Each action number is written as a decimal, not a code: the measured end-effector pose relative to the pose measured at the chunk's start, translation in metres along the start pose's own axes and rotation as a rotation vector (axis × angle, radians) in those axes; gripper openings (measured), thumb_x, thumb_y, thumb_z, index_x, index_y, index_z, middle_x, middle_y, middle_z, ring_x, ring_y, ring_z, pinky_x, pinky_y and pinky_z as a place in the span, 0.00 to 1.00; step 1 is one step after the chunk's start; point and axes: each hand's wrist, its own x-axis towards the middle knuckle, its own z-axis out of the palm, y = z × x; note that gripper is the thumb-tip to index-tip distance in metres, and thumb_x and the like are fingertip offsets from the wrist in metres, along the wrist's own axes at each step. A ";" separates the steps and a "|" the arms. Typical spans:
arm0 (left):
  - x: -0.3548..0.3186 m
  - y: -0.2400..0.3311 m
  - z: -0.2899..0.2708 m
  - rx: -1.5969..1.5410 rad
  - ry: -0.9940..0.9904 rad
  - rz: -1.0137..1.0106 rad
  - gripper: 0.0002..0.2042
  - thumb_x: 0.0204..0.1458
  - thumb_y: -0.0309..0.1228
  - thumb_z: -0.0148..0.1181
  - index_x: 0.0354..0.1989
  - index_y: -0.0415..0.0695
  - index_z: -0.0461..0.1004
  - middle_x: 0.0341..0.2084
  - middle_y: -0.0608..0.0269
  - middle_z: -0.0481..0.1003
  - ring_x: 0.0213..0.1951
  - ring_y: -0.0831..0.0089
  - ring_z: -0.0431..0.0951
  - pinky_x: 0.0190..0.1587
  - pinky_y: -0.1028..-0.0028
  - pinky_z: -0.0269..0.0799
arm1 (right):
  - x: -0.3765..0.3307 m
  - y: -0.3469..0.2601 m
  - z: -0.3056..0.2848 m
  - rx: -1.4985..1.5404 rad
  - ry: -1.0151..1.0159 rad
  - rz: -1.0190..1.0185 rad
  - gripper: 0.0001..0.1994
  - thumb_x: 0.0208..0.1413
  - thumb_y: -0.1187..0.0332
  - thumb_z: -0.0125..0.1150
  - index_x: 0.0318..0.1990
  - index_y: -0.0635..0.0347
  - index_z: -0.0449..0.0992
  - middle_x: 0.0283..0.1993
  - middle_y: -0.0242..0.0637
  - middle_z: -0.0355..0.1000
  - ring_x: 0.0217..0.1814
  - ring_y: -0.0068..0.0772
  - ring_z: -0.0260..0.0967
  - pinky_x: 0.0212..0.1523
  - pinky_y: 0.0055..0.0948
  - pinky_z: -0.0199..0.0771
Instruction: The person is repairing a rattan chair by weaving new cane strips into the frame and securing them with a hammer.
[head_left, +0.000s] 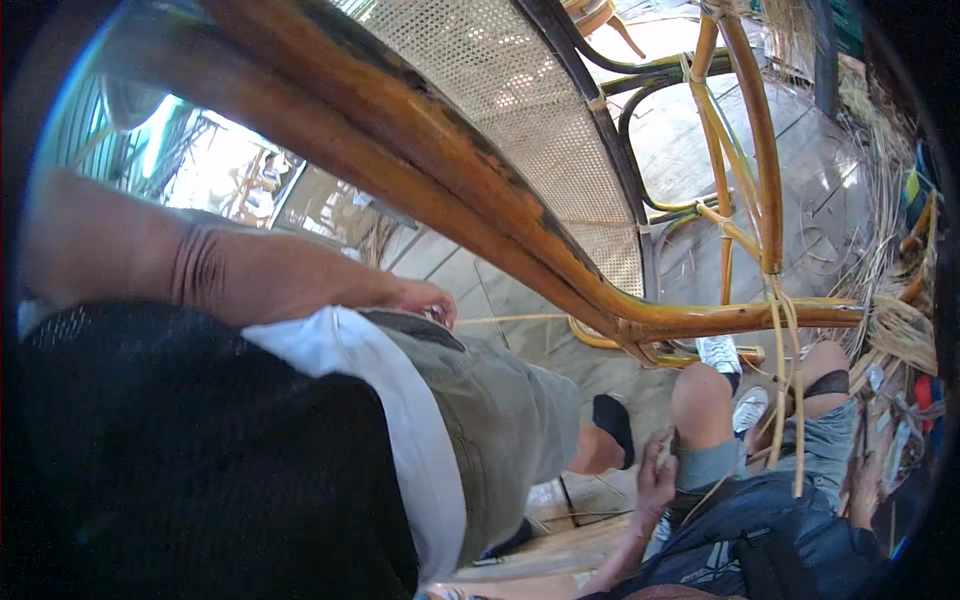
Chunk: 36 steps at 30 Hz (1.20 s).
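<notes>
My left hand (428,301) hangs beside my grey-green shorts (500,390), its fingers curled in. A thin pale strip (510,319) runs off close to the fingertips; whether they hold it cannot be made out. My right hand is out of the picture. Above my left hand, a thick brown-yellow rattan pole frame (470,190) slants across the view. Behind this frame shows a woven cane panel (520,110) with a dark rim. Loose cane strands (785,380) dangle from the frame's right-hand part.
A co-worker in a dark shirt (730,550) sits at the lower right, one hand (655,470) by the knee. Bent rattan poles (738,150), tied at their joints, stand at the upper right. Bundled fibre (905,330) and loose strands lie along the right edge of the plank floor (825,210).
</notes>
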 end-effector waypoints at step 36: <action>-0.006 -0.005 0.088 -0.259 0.498 0.599 0.12 0.51 0.38 0.45 0.34 0.42 0.69 0.36 0.57 0.70 0.38 0.67 0.68 0.40 0.70 0.64 | 0.048 -0.257 0.313 1.167 -0.020 0.499 0.22 0.50 0.61 0.54 0.46 0.71 0.64 0.44 0.52 0.63 0.47 0.46 0.58 0.48 0.37 0.58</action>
